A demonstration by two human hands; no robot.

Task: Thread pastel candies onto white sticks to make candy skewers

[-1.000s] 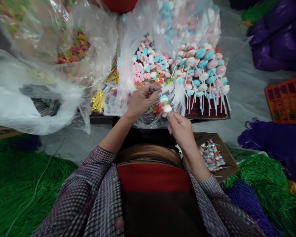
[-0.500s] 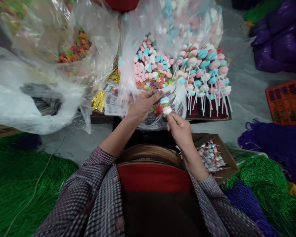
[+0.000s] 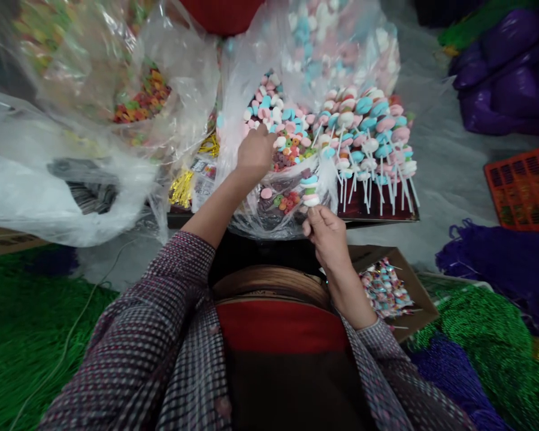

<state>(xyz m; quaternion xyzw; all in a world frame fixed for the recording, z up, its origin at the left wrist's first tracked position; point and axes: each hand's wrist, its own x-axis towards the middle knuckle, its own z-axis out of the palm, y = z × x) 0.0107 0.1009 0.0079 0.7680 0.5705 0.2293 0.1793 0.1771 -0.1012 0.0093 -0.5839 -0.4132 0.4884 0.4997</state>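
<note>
My right hand (image 3: 326,233) is closed in a pinch at the bottom of a candy skewer (image 3: 310,190), which stands upright with blue, white, green and pink pieces stacked on it. Its stick is hidden in my fingers. My left hand (image 3: 256,149) reaches over the loose pink, white and blue candies (image 3: 290,114) in an open clear plastic bag; its fingers point down among them and are mostly hidden, so their grip does not show. Small ring-shaped gummies (image 3: 291,149) lie beside that hand. More gummy rings (image 3: 286,202) and a pink candy (image 3: 266,193) lie nearer me.
Many finished candy skewers (image 3: 368,131) are piled at the table's right, white sticks toward me. A cardboard box (image 3: 424,299) of wrapped skewers stands below right. Left are bags of gummies (image 3: 144,99) and gold ties (image 3: 182,187). An orange crate (image 3: 525,185) sits far right.
My left hand has left the skewer and moved up and left to the loose candies. My right hand stays in place, still pinching the skewer.
</note>
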